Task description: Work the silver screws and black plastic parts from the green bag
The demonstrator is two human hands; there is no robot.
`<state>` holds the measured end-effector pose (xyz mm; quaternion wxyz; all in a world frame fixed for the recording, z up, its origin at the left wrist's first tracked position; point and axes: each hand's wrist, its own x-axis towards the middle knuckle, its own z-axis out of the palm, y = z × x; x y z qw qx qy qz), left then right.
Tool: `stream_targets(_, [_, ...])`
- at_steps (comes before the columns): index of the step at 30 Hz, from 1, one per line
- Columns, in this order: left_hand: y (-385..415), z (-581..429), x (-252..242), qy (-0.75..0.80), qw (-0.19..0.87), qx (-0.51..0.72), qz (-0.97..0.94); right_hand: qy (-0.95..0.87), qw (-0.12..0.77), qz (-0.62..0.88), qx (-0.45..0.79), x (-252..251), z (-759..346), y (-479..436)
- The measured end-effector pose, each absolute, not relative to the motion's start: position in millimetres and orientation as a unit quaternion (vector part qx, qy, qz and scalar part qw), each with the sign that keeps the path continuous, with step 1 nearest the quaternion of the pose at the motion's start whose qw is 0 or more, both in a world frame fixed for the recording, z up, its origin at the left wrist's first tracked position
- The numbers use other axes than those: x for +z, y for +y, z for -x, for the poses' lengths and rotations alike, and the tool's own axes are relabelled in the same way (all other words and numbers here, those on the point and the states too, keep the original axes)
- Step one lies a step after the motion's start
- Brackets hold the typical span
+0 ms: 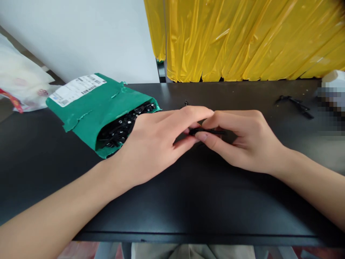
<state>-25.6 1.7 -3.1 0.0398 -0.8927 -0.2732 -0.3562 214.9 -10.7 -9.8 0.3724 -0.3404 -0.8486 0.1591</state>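
Observation:
In front of me, over the middle of the black table, my left hand and my right hand meet fingertip to fingertip. Between them is a thin, dark black piece, pinched by the thumbs and fingers of both hands. Its exact kind is hard to make out, since the fingers hide much of it. To the left, a torn green mailing bag lies with its mouth toward my left hand. Many small black parts with shiny metal dots fill it, and my left hand and wrist partly cover the opening.
Slim black pieces lie on the table at the right, near a partly blurred white object. Another small black piece shows behind my left hand. A white plastic bag stands far left. Yellow plastic sheeting hangs behind the table.

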Motion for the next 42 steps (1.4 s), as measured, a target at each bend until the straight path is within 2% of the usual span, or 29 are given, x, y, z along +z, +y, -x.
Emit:
stream_targets(10, [1.8, 24.8, 5.1, -0.273, 0.017, -0.336, 0.901, -0.79, 0.413, 0.357, 0.28, -1.4, -213.3, -14.9])
stream_targets(14, [0.5, 25.0, 3.8, -0.283, 0.014, -0.349, 0.893, -0.783, 0.435, 0.345, 0.278, -5.4, -212.8, -13.6])
stream_targets(21, [9.8, 36.0, 15.1, -0.253, 0.086, -0.346, 0.899, -0.772, 0.441, 0.358, 0.286, -7.5, -210.2, -13.8])
stream_targets(24, [28.1, 57.9, 28.7, -0.242, 0.158, -0.341, 0.894, -0.748, 0.462, 0.393, 0.271, -6.3, -210.3, -12.3])
stream_targets(27, [47.6, 86.0, 39.4, -0.284, 0.227, -0.285, 0.887, -0.74, 0.466, 0.418, 0.248, -6.6, -212.0, -10.4])
stream_targets(37, [54.7, 108.7, 43.4, -0.452, 0.21, -0.124, 0.858, -0.773, 0.417, 0.425, 0.217, -8.8, -212.1, -10.4])
stream_targets(40, [51.4, 109.8, 44.2, -0.463, 0.184, -0.108, 0.86, -0.774, 0.411, 0.431, 0.215, -9.1, -212.0, -10.7])
stream_targets(42, [54.0, 117.1, 42.0, -0.439, 0.189, -0.157, 0.864, -0.774, 0.408, 0.433, 0.216, -9.3, -212.2, -11.1])
